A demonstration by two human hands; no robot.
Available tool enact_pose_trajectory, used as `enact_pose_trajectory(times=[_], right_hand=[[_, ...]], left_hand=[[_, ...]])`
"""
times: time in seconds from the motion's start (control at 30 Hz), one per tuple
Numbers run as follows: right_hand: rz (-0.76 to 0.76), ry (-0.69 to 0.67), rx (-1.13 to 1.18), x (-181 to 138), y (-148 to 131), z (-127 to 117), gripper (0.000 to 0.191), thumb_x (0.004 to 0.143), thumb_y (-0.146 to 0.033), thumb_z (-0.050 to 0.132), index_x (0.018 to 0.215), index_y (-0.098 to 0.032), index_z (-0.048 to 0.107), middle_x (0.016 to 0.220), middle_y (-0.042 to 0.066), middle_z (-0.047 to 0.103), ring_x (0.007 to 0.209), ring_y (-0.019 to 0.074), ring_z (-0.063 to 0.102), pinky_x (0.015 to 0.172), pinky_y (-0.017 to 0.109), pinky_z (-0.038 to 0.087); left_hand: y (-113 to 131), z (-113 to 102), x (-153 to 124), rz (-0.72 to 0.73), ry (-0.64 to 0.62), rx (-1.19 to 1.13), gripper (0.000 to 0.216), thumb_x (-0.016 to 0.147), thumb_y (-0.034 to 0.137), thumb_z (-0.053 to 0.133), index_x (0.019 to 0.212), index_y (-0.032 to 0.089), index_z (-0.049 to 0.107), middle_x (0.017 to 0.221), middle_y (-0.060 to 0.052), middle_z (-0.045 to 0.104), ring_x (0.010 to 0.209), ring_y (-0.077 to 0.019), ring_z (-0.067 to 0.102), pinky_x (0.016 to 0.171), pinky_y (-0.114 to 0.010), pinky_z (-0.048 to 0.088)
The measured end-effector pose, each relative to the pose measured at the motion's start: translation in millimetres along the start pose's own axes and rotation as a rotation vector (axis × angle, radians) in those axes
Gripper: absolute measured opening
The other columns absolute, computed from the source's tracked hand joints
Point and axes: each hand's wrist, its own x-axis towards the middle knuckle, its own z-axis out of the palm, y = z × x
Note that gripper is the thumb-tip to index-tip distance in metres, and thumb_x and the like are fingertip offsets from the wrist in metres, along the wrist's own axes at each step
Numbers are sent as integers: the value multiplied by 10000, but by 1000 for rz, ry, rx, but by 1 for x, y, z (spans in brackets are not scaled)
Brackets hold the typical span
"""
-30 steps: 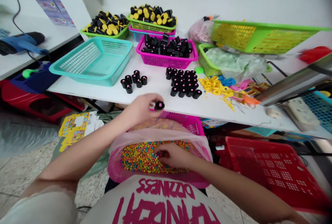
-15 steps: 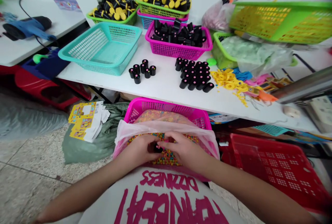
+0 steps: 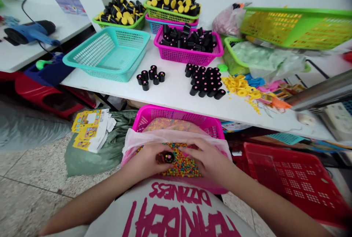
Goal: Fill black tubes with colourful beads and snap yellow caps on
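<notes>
My left hand (image 3: 150,160) is closed round a small black cylinder (image 3: 168,157), its open end facing up with a few coloured bits visible inside. My right hand (image 3: 206,156) is just to the right, fingers bent and apart, over the beads; I see nothing held in it. Under both hands lie many small multicoloured beads (image 3: 181,162) in a whitish plastic bag (image 3: 154,134). The bag lines a magenta basket (image 3: 178,111) against my lap.
On the white table (image 3: 170,92) stand a small group of black cylinders (image 3: 145,85) and a larger block of them (image 3: 206,79). Behind are a turquoise basket (image 3: 110,72), a magenta basket of cylinders (image 3: 187,55) and green baskets. Yellow pieces (image 3: 242,86) lie right; a red crate (image 3: 291,178) sits lower right.
My right hand has drawn away to the right from the black cylinder, and its fingers have parted. My left hand still holds the cylinder, whose open top now shows.
</notes>
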Motion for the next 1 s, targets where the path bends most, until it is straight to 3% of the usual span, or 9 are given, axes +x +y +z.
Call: enact_pose_trajectory(times=[0.13,0.23,0.33,0.4,0.53,0.67,0.8,0.9,1.0], right_hand=[[160,-189,-185,-10,16,9,453,791,-3,492,1160,-208,659,1169,114,611,1088,258,572,897,405,495],[246,-255,-330,-7,17,22,405,782,30,479,1077,-167,674,1171,145,614,1092,287,588,910,432,491],[236,-311,-328,3,15,38,409,766,82,445,1032,-133,671,1135,158,633,1001,246,638,883,350,507],[214,-328,-306,12,13,49,454,763,102,401,1053,-132,660,1100,148,652,948,219,653,852,305,512],[145,-330,-272,27,11,63,529,728,116,353,1126,-104,624,1106,158,649,893,195,653,826,284,507],[82,-348,-231,34,11,67,439,749,64,398,1102,-81,615,1125,188,617,926,236,640,809,322,513],[69,-329,-146,33,17,70,389,758,29,435,1086,-95,604,1134,176,600,979,257,624,855,347,505],[59,-347,-51,34,21,69,401,718,8,498,1084,-121,597,1115,143,602,975,248,628,837,318,506],[45,-388,25,37,23,69,430,701,-3,517,1104,-136,590,1112,129,610,944,230,639,783,284,502]], left_hand=[[6,-21,0,14,65,-73,294,778,320,708,1058,240,668,1015,-3,725,863,-148,681,782,-262,547],[3,-52,13,49,254,-10,269,798,308,683,1052,218,671,1033,-25,710,872,-149,682,787,-264,557],[-8,-89,35,13,522,175,326,790,346,689,1080,198,676,1049,-59,705,898,-179,682,826,-305,554],[-19,-109,53,-96,660,264,405,764,335,706,1130,171,647,1014,-81,709,810,-182,693,798,-322,559],[-38,-134,88,-226,762,307,563,736,269,711,1248,172,497,995,-86,697,717,-178,688,706,-310,551],[-49,-145,110,-243,746,288,460,735,259,732,1119,171,495,989,-93,694,794,-207,694,733,-323,538],[-39,-143,110,-206,782,430,458,737,267,757,1099,173,492,1029,-114,660,919,-271,676,812,-394,533],[-15,-132,115,31,851,610,379,808,297,703,1111,175,510,1111,-125,587,1019,-277,626,908,-426,504],[10,-119,152,249,698,648,252,887,282,603,1110,181,543,1101,-94,565,1027,-238,606,940,-382,484]])
